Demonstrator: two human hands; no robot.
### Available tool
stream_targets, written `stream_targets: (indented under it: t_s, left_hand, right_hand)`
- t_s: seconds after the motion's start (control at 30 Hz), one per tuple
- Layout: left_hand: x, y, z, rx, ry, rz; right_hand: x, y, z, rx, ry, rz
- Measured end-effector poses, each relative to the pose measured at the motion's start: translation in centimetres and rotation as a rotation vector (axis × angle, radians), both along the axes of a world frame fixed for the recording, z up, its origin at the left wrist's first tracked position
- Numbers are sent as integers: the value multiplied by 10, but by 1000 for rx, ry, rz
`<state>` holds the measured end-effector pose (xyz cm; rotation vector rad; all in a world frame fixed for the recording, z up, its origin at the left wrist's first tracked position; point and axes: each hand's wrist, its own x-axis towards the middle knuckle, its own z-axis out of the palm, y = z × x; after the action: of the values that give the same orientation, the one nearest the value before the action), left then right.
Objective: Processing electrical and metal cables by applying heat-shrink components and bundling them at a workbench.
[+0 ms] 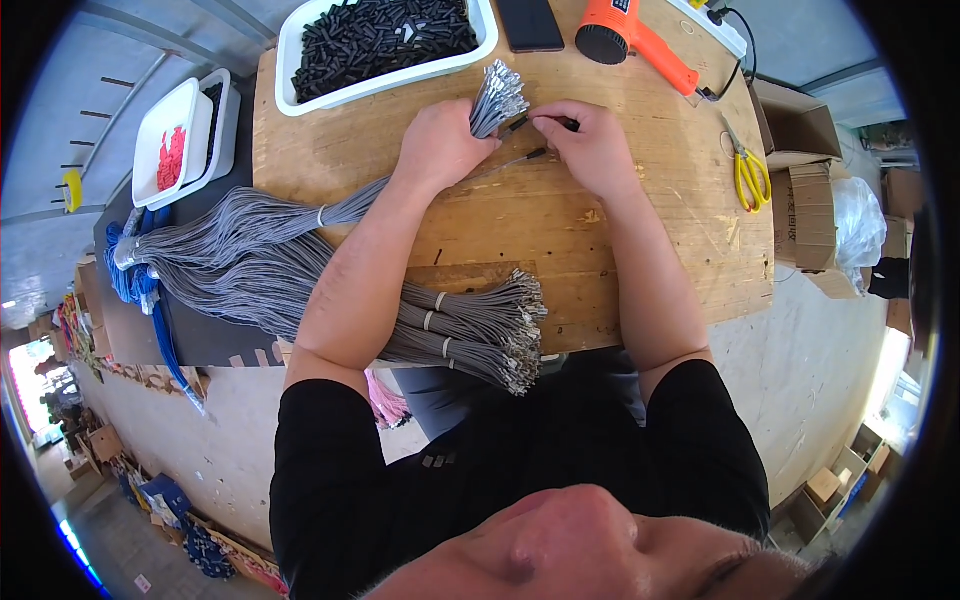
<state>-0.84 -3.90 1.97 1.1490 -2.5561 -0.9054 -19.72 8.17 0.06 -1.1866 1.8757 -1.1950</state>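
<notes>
Fingers of the left hand (440, 145) clench a grey wire bundle (497, 97); the right hand (590, 148) pinches a small black sleeve (566, 124) on one wire on the wooden board (520, 215).

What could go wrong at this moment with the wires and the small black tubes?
The left hand grips a thick grey wire bundle; loose ends might slip out. The right hand pinches a small black tube, which may drop. The tied bundles overhang the board edge and might slide off.
</notes>
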Motion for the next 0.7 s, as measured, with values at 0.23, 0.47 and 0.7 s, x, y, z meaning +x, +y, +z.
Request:
stream_targets:
  t_s: [0.23,0.47,0.7]
  left_hand:
    - [3,-5,-5,100,76,-9]
    - [4,-5,1,226,175,-28]
    - [7,-10,-7,268,238,-38]
  right_hand:
    - [4,1,1,-81,-127,7]
    - [9,5,12,-69,-156,13]
    - [14,7,12,-117,-173,54]
